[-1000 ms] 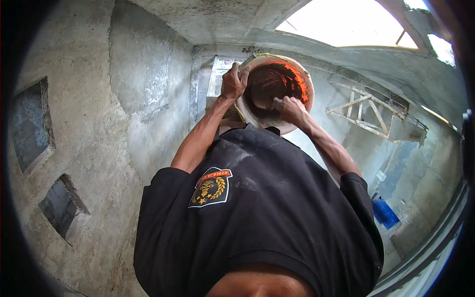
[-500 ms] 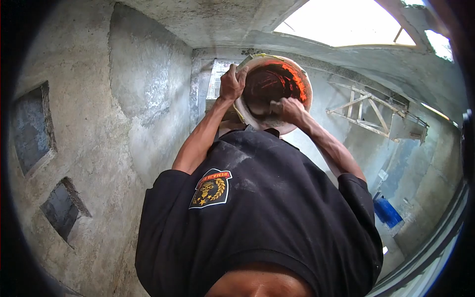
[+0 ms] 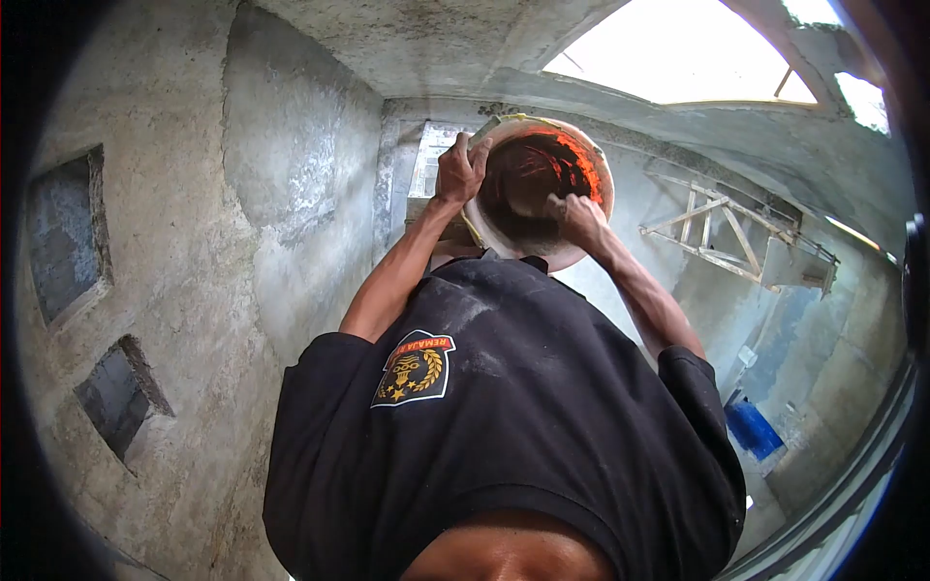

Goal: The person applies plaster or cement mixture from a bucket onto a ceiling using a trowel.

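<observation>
A mortar-stained bucket (image 3: 608,184) is tilted so its mouth faces me, with bright orange showing on the far inner wall and a dark interior. My left hand (image 3: 459,176) is closed at the bucket's left edge, the thumb toward the opening; a flat grey edge shows just above the fingers. Inside the mouth, on the right, my right hand (image 3: 579,221) is closed, its fingers curled. Whatever it holds, if anything, is hidden by the hand and the dark interior.
Rough plastered walls (image 3: 165,223) with two recessed openings (image 3: 68,242) stand on the left. A wooden frame (image 3: 712,228) lies to the right, and a blue object (image 3: 754,431) is lower right. A bright opening (image 3: 688,48) shows at top right.
My right hand has shifted slightly right and down within the bucket's mouth. The bucket and my left hand sit slightly lower in view, with the left hand's grasp unchanged.
</observation>
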The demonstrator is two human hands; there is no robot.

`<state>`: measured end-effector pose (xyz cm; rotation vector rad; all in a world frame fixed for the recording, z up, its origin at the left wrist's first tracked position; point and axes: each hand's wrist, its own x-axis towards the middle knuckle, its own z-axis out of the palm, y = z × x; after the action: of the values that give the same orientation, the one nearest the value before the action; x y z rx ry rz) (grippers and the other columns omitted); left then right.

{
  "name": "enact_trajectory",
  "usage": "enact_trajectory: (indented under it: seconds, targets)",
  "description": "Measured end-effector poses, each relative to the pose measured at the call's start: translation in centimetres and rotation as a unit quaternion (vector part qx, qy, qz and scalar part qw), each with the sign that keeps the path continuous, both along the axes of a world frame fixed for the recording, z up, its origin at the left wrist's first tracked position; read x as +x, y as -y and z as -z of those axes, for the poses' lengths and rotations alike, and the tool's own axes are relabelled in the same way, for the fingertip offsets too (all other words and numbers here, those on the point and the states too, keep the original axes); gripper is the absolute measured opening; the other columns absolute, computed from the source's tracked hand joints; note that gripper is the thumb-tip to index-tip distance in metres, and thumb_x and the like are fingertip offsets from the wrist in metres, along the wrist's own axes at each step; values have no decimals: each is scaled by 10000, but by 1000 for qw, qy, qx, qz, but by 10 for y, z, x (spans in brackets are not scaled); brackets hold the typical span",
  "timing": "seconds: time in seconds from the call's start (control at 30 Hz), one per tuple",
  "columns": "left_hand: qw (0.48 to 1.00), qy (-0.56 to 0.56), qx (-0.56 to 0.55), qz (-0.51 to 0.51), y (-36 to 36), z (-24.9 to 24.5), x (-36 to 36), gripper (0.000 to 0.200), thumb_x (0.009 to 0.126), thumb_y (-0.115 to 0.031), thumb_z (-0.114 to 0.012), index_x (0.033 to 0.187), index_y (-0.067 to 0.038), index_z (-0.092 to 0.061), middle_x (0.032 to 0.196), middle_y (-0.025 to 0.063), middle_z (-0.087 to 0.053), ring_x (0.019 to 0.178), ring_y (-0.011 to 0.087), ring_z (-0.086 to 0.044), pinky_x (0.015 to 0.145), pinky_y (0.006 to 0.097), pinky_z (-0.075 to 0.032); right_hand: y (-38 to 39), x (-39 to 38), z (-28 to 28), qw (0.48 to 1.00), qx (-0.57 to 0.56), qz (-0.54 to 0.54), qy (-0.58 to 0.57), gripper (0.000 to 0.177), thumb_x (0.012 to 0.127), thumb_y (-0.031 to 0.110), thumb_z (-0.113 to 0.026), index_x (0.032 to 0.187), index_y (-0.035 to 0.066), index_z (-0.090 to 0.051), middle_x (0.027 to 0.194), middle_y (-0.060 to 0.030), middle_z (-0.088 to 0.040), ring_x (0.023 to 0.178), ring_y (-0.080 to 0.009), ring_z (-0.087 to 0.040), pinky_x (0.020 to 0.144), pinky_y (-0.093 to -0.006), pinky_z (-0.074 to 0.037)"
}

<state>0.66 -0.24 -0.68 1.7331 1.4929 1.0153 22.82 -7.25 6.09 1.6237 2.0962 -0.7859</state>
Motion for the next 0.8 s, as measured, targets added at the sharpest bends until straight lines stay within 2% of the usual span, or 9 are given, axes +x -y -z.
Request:
enact_trajectory:
  seconds: [0.13, 0.2, 0.23, 0.4, 0.5, 0.57, 0.63, 0.7, 0.8]
  targets:
    - [1000, 0, -7, -2, -1, -3, 3, 317, 890, -286, -564, 859, 18, -479, 667, 271, -561, 657, 448, -580, 521, 469, -449, 1, 6, -11, 993, -106, -36, 36, 229, 790, 116, -546, 1004, 131, -626, 855, -172, -646, 791, -310, -656, 675, -423, -534]
    - [1000, 8, 0, 1, -1, -4, 2, 316, 889, -285, -567, 860, 18, -480, 666, 270, -562, 658, 448, -580, 522, 467, -451, -11, 23, -10, 990, -80, -112, -21, 279, 739, 149, -597, 1017, 169, -599, 943, -75, -640, 849, -284, -640, 705, -414, -530]
    - [1000, -1, -10, 1, -1, -4, 2, 318, 888, -287, -567, 859, 18, -481, 665, 269, -562, 659, 448, -581, 524, 467, -453, -16, 27, -11, 992, -103, -72, -15, 309, 737, 194, -618, 1045, 186, -600, 1016, -23, -628, 910, -265, -624, 771, -399, -521]
    - [999, -21, -26, 10, -2, -2, 2, 322, 890, -292, -565, 849, 16, -482, 661, 266, -564, 655, 445, -582, 522, 471, -451, -25, 26, -42, 985, -156, 78, -7, 358, 806, 250, -572, 1163, 229, -580, 1170, 21, -588, 967, -260, -606, 830, -401, -499]
    - [1000, 6, -5, 5, -1, -1, 5, 336, 891, -305, -564, 839, 15, -479, 658, 266, -564, 648, 440, -584, 515, 475, -446, 24, 77, 78, 998, -53, -8, -19, 374, 817, 277, -565, 1188, 234, -572, 1124, -13, -623, 960, -263, -611, 819, -396, -499]
    - [1000, 4, -11, 11, -3, -1, 5, 345, 890, -316, -564, 835, 15, -483, 655, 262, -565, 638, 435, -584, 508, 473, -444, 19, 43, 18, 999, -33, 4, -9, 345, 816, 294, -566, 1148, 206, -593, 1063, -42, -641, 930, -280, -618, 802, -407, -502]
    - [1000, 1, -3, 15, -5, -2, 7, 343, 887, -314, -570, 831, 13, -483, 646, 258, -563, 631, 433, -584, 506, 469, -444, 15, 32, -3, 995, -103, 15, -8, 289, 824, 267, -552, 1093, 181, -612, 1024, -51, -644, 884, -298, -623, 771, -417, -507]
    - [1000, -3, 7, 20, -8, -2, 8, 342, 884, -313, -576, 828, 12, -484, 638, 254, -561, 623, 430, -584, 503, 464, -444, 22, 39, 5, 993, -110, 28, -21, 267, 814, 284, -585, 1047, 156, -615, 996, -56, -641, 863, -314, -620, 742, -430, -507]
    - [999, 9, 16, 27, -10, -6, 18, 329, 878, -300, -588, 812, 6, -484, 617, 239, -557, 605, 421, -584, 498, 453, -441, 26, 56, 27, 988, -108, -33, -103, 391, 756, 383, -675, 1047, 133, -599, 923, -71, -641, 870, -312, -614, 734, -419, -503]
